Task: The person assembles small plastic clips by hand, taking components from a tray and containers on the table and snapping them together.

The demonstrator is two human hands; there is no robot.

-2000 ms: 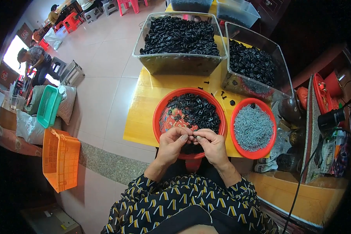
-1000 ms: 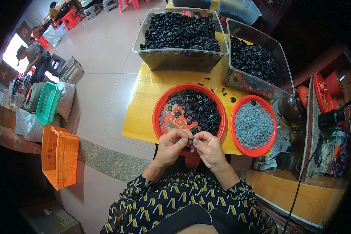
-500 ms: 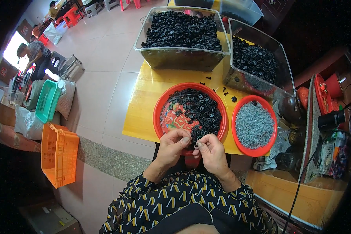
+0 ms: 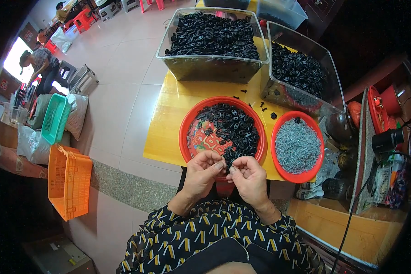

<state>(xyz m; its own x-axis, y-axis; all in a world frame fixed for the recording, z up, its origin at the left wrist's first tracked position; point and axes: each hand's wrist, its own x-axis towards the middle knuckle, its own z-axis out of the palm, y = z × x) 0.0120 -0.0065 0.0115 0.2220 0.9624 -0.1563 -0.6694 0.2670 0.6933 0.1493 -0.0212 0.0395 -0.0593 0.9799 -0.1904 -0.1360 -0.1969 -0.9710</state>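
Over the near rim of a red basin [image 4: 183,132], my left hand [image 4: 202,174] and my right hand [image 4: 250,181] meet with thumbs and forefingers pinched. Their fingertips almost touch. Something tiny and dark shows between them, but the fingers cover most of it. Inside the basin lies a heap of small black oval plastic parts with holes [image 4: 242,130], piled toward its right side; the patterned bottom shows at the left. To the right, a smaller red tray [image 4: 276,160] is full of thin silvery screws [image 4: 298,146].
Two clear bins [image 4: 210,68] [image 4: 301,89] of black parts stand on the yellow table [image 4: 162,132]. Loose black bits [image 4: 263,106] lie near the basin. At left are an orange crate [image 4: 71,182], a green basket [image 4: 56,118], sacks [image 4: 77,114] and a person [image 4: 43,68] bending over.
My right fingertips have shifted slightly and closed in toward the left ones, with the small piece between them now more hidden. The basin and tray have stayed put.
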